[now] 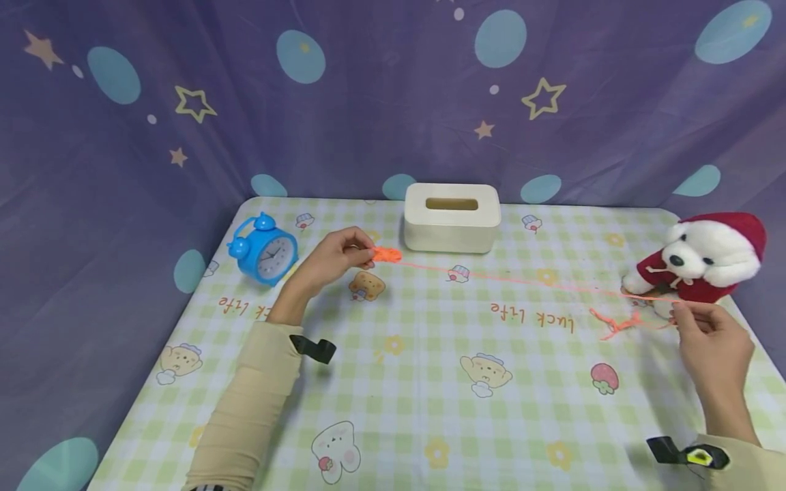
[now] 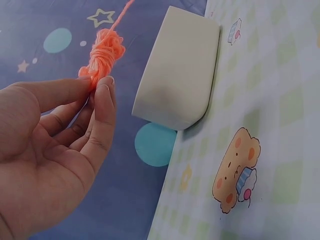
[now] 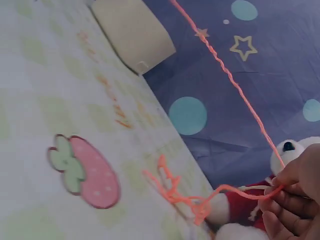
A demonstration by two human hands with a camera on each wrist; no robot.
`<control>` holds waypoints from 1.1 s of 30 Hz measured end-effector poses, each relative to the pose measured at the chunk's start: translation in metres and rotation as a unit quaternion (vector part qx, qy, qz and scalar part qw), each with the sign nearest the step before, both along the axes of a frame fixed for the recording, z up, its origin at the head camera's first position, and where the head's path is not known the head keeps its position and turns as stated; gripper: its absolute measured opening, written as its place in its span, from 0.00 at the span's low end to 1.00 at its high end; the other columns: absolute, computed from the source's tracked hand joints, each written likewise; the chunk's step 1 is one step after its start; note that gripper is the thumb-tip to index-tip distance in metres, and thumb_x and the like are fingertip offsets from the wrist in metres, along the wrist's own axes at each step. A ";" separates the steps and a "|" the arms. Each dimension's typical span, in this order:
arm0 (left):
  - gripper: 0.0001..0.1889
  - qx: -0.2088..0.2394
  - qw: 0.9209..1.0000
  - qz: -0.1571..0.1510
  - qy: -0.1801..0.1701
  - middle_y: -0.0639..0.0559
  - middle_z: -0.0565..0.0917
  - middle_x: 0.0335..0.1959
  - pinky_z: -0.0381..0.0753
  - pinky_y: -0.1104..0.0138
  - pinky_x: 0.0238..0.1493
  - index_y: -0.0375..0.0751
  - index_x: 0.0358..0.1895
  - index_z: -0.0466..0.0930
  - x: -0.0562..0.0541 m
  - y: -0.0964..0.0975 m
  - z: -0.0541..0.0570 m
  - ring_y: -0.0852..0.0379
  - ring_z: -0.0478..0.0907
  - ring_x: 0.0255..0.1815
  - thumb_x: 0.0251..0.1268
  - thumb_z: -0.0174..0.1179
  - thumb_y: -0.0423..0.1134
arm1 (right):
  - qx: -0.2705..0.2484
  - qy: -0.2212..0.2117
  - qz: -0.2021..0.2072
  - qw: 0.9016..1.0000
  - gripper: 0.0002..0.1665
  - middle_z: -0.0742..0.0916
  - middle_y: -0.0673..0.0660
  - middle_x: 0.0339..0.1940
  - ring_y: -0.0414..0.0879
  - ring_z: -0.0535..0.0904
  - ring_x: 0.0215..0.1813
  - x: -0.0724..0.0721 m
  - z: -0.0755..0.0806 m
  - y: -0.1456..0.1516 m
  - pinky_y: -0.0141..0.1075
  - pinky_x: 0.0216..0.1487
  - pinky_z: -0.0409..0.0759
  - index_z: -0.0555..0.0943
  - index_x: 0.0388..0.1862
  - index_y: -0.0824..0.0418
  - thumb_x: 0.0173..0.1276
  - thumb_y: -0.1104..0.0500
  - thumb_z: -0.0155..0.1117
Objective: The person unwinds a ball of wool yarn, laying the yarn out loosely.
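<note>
Just left of the cream, rounded-edge tissue box (image 1: 452,235), seen from the person's side, the left hand (image 1: 338,258) holds a small bright-orange bundle of wound yarn (image 1: 387,254) up off the green-and-white checked tablecloth (image 1: 424,402). Thumb and fingertips pinch one end of it, approx. closed, w/ the other fingers bent loosely behind. Well right of the box and nearer the person, the right hand (image 1: 715,348) has thumb and fingers closed on the thin orange strand (image 1: 522,280) that runs out of the bundle; its other fingers are curled in.

Progress, as far as I can tell: a good length is out, stretched straight betw. the hands across the front of the box, no knots visible along it. Past the right hand's pinch, a crinkled, tangled orange tail (image 1: 617,324) dangles to the box's right; can't tell if it touches the cloth. So the unwinding looks partly done, I'd say. What's left: the bundle is still compact, wrapped round its middle, prob. w/ plenty of yarn in it, and the tail isn't straightened out.

Nothing else seems involved: the blue twin-bell alarm clock (image 1: 270,256) stands left of the box, the white plush dog in red hat & clothes (image 1: 700,259) far right of it, both untouched.
</note>
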State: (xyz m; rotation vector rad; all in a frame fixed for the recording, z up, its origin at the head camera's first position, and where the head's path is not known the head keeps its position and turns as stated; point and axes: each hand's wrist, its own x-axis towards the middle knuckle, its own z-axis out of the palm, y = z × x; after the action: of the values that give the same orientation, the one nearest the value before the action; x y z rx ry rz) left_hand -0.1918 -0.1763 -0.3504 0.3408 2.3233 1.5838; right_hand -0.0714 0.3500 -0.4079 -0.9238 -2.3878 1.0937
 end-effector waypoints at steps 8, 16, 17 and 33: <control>0.06 0.012 1.000 -0.009 0.008 0.41 0.81 0.39 0.81 0.64 0.39 0.36 0.43 0.77 0.000 0.005 0.002 0.50 0.81 0.37 0.68 0.58 0.34 | 0.109 -0.049 0.162 0.980 0.23 0.80 0.35 0.21 0.17 0.64 0.23 0.000 -0.016 -0.005 0.27 0.26 0.66 0.80 0.49 0.67 0.71 0.48 0.56; 0.05 0.014 1.000 -0.027 0.005 0.41 0.82 0.36 0.80 0.65 0.35 0.37 0.42 0.77 0.002 0.014 0.004 0.52 0.81 0.36 0.68 0.58 0.35 | 0.154 -0.061 0.228 0.960 0.19 0.85 0.67 0.38 0.46 0.76 0.34 -0.005 -0.025 -0.022 0.36 0.32 0.65 0.80 0.47 0.66 0.71 0.52 0.57; 0.05 0.014 0.999 -0.029 0.005 0.41 0.82 0.36 0.80 0.65 0.35 0.37 0.42 0.77 0.002 0.015 0.004 0.52 0.81 0.36 0.68 0.58 0.35 | 0.156 -0.059 0.231 0.958 0.18 0.85 0.67 0.38 0.50 0.76 0.36 -0.006 -0.025 -0.024 0.37 0.33 0.65 0.80 0.47 0.66 0.71 0.53 0.57; 0.05 0.012 0.999 -0.046 0.015 0.43 0.82 0.39 0.82 0.58 0.42 0.39 0.41 0.77 0.002 0.020 0.003 0.47 0.81 0.40 0.69 0.56 0.36 | 0.151 0.053 0.305 0.939 0.13 0.85 0.64 0.41 0.57 0.80 0.43 -0.035 -0.003 -0.084 0.37 0.41 0.72 0.81 0.44 0.66 0.69 0.57 0.60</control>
State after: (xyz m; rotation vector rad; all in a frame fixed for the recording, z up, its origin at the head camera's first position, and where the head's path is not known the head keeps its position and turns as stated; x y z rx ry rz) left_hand -0.1900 -0.1563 -0.3478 0.4728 2.2787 1.5745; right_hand -0.1062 0.2662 -0.4104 -0.0041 -2.7148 0.8843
